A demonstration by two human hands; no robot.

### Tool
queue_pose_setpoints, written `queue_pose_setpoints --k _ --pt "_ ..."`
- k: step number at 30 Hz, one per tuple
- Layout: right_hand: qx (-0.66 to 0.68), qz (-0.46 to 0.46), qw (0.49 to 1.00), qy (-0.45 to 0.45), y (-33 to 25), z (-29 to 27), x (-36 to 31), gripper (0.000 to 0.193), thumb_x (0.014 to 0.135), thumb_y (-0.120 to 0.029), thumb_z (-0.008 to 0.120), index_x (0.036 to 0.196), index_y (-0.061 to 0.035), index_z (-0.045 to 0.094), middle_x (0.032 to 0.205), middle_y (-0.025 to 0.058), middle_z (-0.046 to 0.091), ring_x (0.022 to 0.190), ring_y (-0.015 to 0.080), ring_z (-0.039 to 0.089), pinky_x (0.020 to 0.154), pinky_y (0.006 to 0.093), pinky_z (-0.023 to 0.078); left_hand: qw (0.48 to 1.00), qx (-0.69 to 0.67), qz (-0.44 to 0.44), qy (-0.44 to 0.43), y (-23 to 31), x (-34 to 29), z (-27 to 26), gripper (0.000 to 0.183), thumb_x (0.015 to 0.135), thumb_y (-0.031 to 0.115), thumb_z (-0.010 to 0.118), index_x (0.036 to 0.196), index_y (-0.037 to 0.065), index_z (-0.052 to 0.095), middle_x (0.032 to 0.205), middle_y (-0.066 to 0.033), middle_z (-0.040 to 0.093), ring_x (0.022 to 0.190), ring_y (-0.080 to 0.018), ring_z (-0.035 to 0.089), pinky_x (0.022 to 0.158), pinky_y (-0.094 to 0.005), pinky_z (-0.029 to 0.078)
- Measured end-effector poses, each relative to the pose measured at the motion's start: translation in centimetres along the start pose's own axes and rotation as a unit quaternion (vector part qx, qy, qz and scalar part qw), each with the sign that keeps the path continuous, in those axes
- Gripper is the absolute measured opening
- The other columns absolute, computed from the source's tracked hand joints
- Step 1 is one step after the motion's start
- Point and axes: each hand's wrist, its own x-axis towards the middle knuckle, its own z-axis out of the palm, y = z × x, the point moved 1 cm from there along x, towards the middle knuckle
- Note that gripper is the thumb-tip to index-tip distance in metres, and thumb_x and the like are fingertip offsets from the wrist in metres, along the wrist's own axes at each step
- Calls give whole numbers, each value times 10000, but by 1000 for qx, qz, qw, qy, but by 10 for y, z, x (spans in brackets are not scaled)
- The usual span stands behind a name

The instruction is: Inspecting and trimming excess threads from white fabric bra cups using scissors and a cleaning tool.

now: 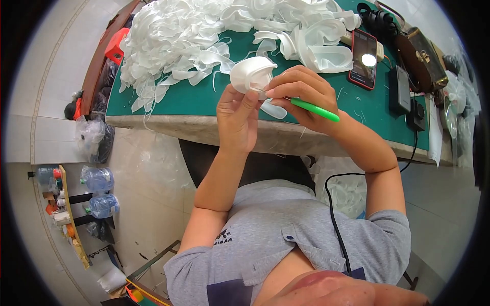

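Above the near edge of the green-topped table (178, 104), my left hand (236, 120) pinches a white, cup-shaped moulded piece (244, 73) between thumb and fingers, its curved rim upward. My right hand (309, 94) grips a slim tool with a bright green handle (316, 109). The tool's thin metal tip meets the lower right side of the white piece, beside my left thumb; the exact tip shape is too small to tell. Just below the hands, a loose white curved piece (274, 109) lies on the table.
A big heap of similar white pieces and strips (173, 41) covers the table's far left and middle. To the right lie a red-edged phone (363, 58), a brown case (426, 58) and a dark box (399, 90). A black cable (331, 204) hangs across my front.
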Motion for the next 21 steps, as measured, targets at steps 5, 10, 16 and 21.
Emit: queue_pose_setpoints --k 5,10,16,21 --pt "-92 -17 995 -18 1 0 0 227 727 -35 726 922 -31 609 937 106 646 773 263 607 671 324 496 999 40 31 17 -7 2 -3 202 852 47 670 1048 42 621 1058 -60 652 985 -141 587 896 -310 441" --pt "-50 34 998 32 13 -2 -10 144 796 -10 668 922 8 600 993 150 665 814 249 651 719 309 527 995 51 80 16 -14 0 -14 134 863 22 645 996 31 639 1025 -71 656 982 -145 587 931 -317 427" --pt "137 139 965 174 24 -14 -8 85 894 39 558 962 43 609 999 172 677 922 226 667 812 329 545 996 -90 -14 -17 -5 7 -23 88 884 86 627 957 41 644 987 -81 656 979 -174 585 990 -355 411" --pt "166 158 967 111 19 -13 -7 98 872 69 560 939 36 622 984 166 686 941 241 670 828 331 544 991 -84 -94 -54 2 7 -21 410 932 314 561 1206 12 532 1177 -129 590 1090 -217 571 993 -397 427"
